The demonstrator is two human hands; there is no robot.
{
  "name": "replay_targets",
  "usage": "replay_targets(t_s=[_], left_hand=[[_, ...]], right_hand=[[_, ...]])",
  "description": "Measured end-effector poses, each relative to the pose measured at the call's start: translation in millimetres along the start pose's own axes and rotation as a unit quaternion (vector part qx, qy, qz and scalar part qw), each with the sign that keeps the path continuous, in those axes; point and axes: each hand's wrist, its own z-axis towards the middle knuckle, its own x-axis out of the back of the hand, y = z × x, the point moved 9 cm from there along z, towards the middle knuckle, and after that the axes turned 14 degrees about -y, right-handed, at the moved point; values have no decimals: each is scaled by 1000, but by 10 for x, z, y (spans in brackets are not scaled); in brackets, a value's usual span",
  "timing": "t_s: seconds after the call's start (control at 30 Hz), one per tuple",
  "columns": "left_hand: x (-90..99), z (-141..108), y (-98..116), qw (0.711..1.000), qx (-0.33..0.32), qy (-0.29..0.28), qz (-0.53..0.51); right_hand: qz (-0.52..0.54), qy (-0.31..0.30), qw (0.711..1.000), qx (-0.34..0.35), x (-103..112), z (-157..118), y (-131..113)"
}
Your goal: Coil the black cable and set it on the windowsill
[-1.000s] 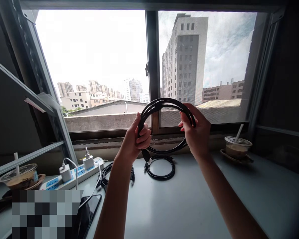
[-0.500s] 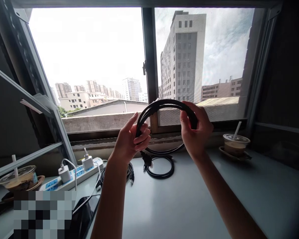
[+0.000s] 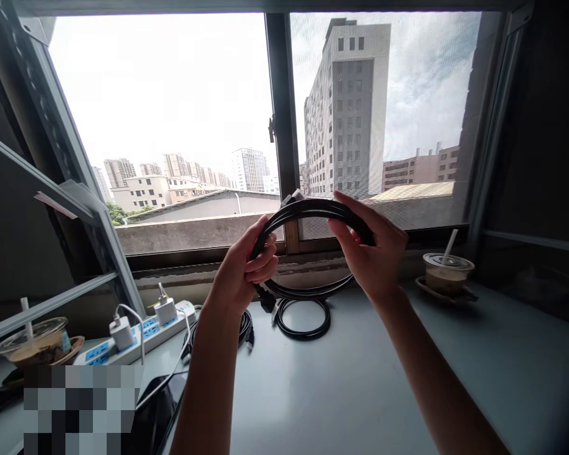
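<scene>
A black cable [image 3: 308, 207] wound into a loop is held up between my two hands, above the table and before the window. My left hand [image 3: 246, 265] is closed round the loop's left side. A black plug [image 3: 267, 299] hangs just below that hand. My right hand [image 3: 379, 246] has the loop's right side between thumb and fingers, its fingertips lying along the top. A light metallic connector end [image 3: 297, 195] shows at the top of the loop. Behind, a smaller coiled black cable [image 3: 308, 337] lies on the table, and another coil [image 3: 249, 328] is partly hidden by my left forearm.
On the left stand a power strip [image 3: 137, 341] with white chargers and a drink cup [image 3: 38, 341]. A dark flat device [image 3: 159, 404] lies near it with a white cord. Another drink cup [image 3: 448, 272] stands on the right. Metal shelf posts frame the window.
My left hand has shifted slightly left and the plug has swung left with it. The loop's top is lower and flatter, the connector end now shows, and my right thumb and fingertips reach further left.
</scene>
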Motion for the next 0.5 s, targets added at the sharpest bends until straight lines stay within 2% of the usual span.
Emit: replay_targets(t_s=[0.2,0.37,0.5], left_hand=[[-60,-6,-96,997,44,-55,13],[-74,21,-183,994,67,-89,9],[-136,40,-237,989,68,-124,-46]], right_hand=[[77,-114,989,-54,-171,54,84],[81,-128,985,-86,-209,50,211],[67,-128,987,-71,-204,55,198]])
